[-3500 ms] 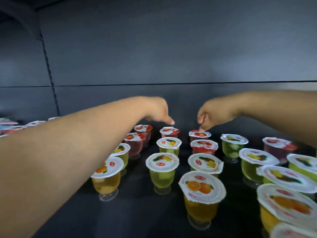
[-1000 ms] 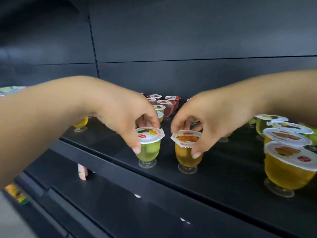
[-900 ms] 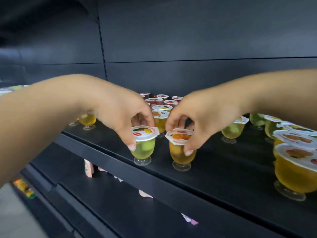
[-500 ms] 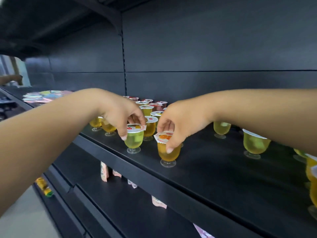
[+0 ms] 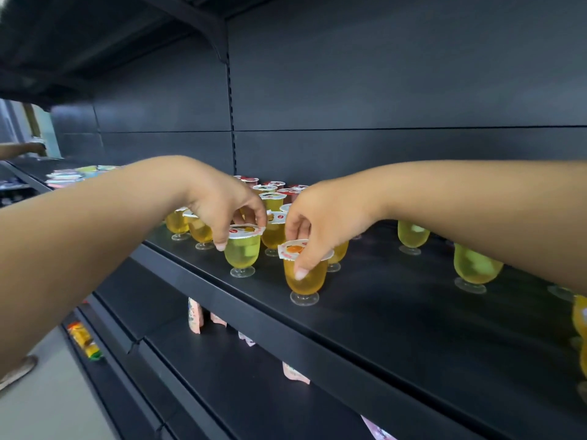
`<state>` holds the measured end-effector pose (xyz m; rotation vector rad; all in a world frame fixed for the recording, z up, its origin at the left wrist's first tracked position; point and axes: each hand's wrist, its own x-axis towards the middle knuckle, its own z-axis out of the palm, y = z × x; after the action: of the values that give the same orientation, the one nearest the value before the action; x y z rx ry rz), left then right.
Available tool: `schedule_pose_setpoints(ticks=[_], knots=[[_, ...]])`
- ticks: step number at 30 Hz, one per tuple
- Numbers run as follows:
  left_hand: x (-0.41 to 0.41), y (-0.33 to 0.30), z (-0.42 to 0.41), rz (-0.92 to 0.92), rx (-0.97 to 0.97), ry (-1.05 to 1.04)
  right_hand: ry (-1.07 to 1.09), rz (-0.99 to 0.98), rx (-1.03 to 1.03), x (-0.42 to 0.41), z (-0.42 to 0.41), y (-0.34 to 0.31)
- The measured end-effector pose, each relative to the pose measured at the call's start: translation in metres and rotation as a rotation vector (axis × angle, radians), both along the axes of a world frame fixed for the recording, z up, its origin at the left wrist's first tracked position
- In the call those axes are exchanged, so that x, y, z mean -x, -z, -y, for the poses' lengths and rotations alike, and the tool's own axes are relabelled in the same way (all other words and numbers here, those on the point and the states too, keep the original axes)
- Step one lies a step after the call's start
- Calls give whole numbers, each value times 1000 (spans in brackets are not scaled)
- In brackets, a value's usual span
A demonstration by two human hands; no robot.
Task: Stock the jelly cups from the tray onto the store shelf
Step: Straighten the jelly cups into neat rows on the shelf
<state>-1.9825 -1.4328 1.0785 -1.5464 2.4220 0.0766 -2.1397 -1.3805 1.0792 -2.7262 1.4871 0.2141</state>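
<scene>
**Setting two cups at the shelf's front edge**

Gripping one cup apiece, that's where I have both hands. The green jelly cup (image 5: 242,250) sits under my left hand (image 5: 222,208), fingers curled round its lid rim from above; the orange jelly cup (image 5: 305,274) is at its 4 o'clock, just beside it, with my right hand (image 5: 320,217) pinching the lid and the thumb down the front wall. Both feet look to be resting on the store shelf (image 5: 397,315), near the front lip. A second ago these two stood close together; now they're a little further apart and my view has swung left, while the hands have not let go. To me that reads as final positioning. Behind them, at 12 o'clock, the stocked rows (image 5: 273,198) run to the back panel; more cups (image 5: 476,265) stand well apart at 3 o'clock. No tray visible from here. Pink packets (image 5: 194,319) lie on the shelf below.
</scene>
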Motion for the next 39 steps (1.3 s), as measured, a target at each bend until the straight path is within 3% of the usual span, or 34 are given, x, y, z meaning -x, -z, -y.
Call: schedule_pose_setpoints(ticks=[10,23,27,35,39], knots=[[-1,3,-2,75,90,9,1,-18,68,-6,3,3],[-7,10,-5,-5,129,33,18,-42,69,-10,1,3],[-11,7,-13,-111,141,34,18,-86,53,-7,-1,1],[-13,15,-14,-78,225,31,11,-187,134,-9,-4,3],[-7,4,-30,-131,259,57,105,-114,221,14,-20,-27]])
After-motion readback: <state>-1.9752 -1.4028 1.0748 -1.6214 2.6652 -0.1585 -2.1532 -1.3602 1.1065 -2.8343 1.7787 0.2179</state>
